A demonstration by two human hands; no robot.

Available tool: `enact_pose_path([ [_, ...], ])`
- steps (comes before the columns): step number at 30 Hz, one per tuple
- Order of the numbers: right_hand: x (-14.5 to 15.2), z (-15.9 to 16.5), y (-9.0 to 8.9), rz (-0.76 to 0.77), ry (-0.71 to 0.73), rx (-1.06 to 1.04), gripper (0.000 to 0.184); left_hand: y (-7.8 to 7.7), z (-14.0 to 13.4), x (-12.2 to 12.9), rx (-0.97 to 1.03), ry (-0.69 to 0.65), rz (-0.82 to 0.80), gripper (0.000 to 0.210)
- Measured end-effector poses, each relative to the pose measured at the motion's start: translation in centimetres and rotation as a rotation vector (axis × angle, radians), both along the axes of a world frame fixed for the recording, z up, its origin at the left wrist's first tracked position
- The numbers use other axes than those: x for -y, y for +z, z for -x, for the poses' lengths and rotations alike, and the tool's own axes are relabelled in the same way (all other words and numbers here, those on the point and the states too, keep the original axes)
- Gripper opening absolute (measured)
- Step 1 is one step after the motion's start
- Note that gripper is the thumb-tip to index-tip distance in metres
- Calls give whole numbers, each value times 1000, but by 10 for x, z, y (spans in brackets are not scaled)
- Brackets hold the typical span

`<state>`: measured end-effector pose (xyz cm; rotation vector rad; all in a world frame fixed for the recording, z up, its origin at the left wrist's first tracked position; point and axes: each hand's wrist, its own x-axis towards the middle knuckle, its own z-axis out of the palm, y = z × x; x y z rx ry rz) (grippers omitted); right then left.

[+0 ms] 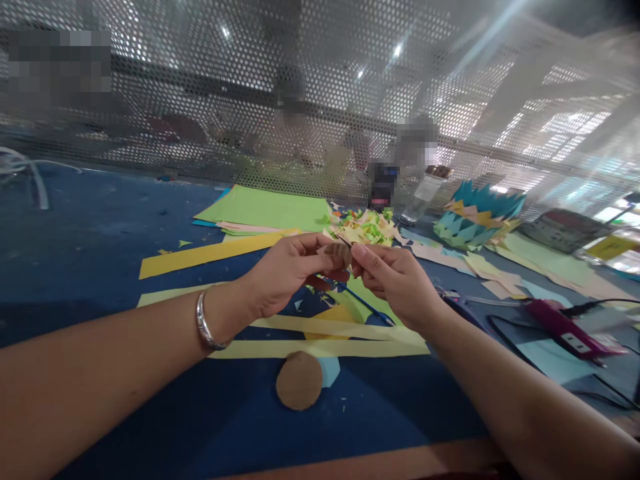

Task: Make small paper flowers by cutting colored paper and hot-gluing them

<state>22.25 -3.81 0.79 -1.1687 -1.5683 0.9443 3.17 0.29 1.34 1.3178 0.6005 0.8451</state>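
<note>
Both hands meet above the middle of the table. My left hand, with a silver bangle at the wrist, pinches a small brown piece that looks like cardboard. The thumb and forefinger of my right hand close on its right end. Fingers hide much of this piece, so its full shape is unclear. Below the hands, pale yellow paper strips lie across the blue table. A round cardboard disc rests nearer to me, partly over a light blue paper piece.
Green paper sheets and a yellow strip lie at the back left. Paper scraps are heaped behind my hands. Rightward stand a zigzag paper crown, a clear bottle and a purple power strip with cables. A perforated metal screen borders the table.
</note>
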Motion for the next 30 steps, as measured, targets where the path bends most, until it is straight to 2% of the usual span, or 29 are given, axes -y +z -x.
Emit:
enact_pose_path([
  [5,0,1,0,7,13,-2,49,-1,1,0,-18,-16,7,11],
  [11,0,1,3,-3,26,16,51,1,2,-2,-35,33,2,5],
  [19,-2,-2,1,-36,17,65,50,-1,1,-4,-29,76,-46,5],
  [24,-3,-4,0,-47,4,103,51,0,2,-5,-95,103,-77,8],
  [30,-4,-5,0,-55,-12,116,52,-2,4,-9,-114,94,-142,9],
])
